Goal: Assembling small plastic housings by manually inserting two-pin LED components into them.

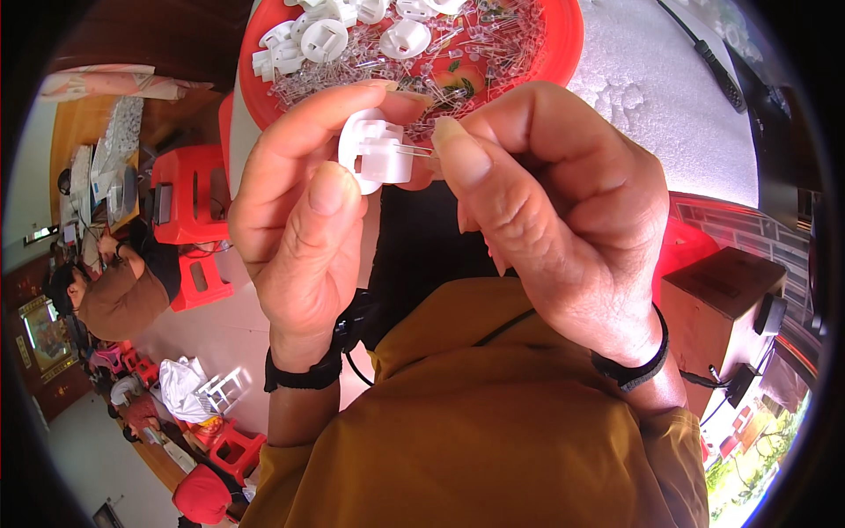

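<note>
My left hand (295,216) grips a round white plastic holder (385,160) between thumb and fingers, its disc side turned left and its block side turned right. From the block, two thin metal LED leads (414,150) stick out towards my right hand (563,211). The thumb and forefinger of that hand are pinched on the lead ends; the LED's clear bulb is hidden. Just beyond my hands, a red round tray (255,84) bears a heap of loose clear LEDs (352,81) and several more white plastic holders (324,40).
The tray rests on a white foam surface (669,114), where a black cable with a plug (717,75) lies at the far right. A cardboard box (726,282) stands right of me. To the left are red stools (189,194) and a person (123,295) at a table.
</note>
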Demonstrator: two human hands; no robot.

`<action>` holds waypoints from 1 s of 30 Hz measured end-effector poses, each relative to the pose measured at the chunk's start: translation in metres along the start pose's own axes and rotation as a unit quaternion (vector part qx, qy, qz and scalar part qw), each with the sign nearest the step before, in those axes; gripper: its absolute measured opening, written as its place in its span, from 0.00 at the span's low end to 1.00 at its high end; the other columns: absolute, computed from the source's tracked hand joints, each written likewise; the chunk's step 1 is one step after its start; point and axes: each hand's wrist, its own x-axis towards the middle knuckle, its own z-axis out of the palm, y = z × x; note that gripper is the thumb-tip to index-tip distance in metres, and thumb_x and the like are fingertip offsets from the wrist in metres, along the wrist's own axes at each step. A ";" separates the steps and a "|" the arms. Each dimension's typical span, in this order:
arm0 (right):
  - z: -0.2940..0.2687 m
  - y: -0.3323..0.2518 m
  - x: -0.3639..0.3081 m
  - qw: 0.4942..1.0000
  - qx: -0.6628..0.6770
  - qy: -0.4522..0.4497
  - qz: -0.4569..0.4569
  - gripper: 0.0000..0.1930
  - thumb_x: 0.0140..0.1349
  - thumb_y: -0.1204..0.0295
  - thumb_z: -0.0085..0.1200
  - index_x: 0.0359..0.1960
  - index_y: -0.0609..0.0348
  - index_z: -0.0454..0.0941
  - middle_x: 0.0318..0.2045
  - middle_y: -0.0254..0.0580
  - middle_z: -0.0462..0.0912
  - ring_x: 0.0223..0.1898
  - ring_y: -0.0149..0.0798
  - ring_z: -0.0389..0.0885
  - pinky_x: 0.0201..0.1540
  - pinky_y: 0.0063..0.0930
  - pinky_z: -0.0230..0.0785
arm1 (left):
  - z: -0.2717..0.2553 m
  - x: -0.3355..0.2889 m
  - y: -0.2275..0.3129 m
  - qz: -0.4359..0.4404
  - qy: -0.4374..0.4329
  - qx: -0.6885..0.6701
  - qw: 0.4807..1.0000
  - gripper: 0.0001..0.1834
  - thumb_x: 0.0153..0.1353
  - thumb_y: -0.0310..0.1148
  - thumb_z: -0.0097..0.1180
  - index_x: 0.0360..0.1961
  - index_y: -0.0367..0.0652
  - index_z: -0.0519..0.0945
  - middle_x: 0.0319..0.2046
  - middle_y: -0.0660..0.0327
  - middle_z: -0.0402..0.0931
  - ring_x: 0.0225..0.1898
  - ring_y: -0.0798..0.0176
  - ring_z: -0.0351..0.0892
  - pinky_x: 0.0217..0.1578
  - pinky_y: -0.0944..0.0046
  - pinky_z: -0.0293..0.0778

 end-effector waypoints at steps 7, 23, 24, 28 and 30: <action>-0.001 -0.001 -0.001 1.000 -0.001 0.003 0.010 0.09 0.66 0.69 0.54 0.35 0.64 0.77 0.20 0.30 0.75 0.17 0.16 0.64 0.19 0.12 0.55 | 0.003 0.001 0.002 0.009 0.006 0.068 0.998 0.26 0.68 0.34 0.40 0.60 0.25 0.61 0.56 0.38 0.66 0.58 0.49 0.68 0.60 0.52 0.62; 0.005 0.003 -0.003 0.998 -0.036 0.052 -0.024 0.09 0.66 0.70 0.54 0.34 0.65 0.76 0.19 0.31 0.75 0.15 0.17 0.64 0.18 0.13 0.55 | 0.002 -0.003 -0.004 0.094 0.034 0.222 0.970 0.26 0.67 0.35 0.43 0.59 0.25 0.64 0.57 0.41 0.66 0.59 0.52 0.66 0.62 0.52 0.59; 0.003 0.001 -0.002 0.999 -0.011 0.045 -0.001 0.09 0.66 0.70 0.53 0.34 0.65 0.75 0.19 0.31 0.75 0.15 0.18 0.64 0.18 0.13 0.55 | 0.001 -0.003 -0.005 0.094 0.031 0.233 0.967 0.26 0.67 0.35 0.43 0.59 0.25 0.64 0.57 0.41 0.66 0.59 0.52 0.66 0.62 0.52 0.59; 0.001 0.002 -0.002 0.997 0.049 0.028 0.048 0.09 0.67 0.70 0.52 0.34 0.66 0.75 0.19 0.31 0.74 0.14 0.18 0.63 0.17 0.13 0.54 | 0.004 -0.004 -0.006 0.092 0.032 0.222 0.970 0.25 0.67 0.35 0.43 0.59 0.25 0.64 0.57 0.42 0.65 0.59 0.52 0.66 0.61 0.52 0.60; 0.002 0.002 -0.003 0.997 0.056 0.032 0.050 0.09 0.67 0.70 0.52 0.34 0.66 0.75 0.19 0.32 0.74 0.14 0.18 0.63 0.18 0.13 0.54 | 0.002 -0.005 -0.007 0.105 0.025 0.228 0.968 0.25 0.67 0.34 0.42 0.59 0.25 0.64 0.57 0.43 0.65 0.59 0.52 0.66 0.61 0.52 0.60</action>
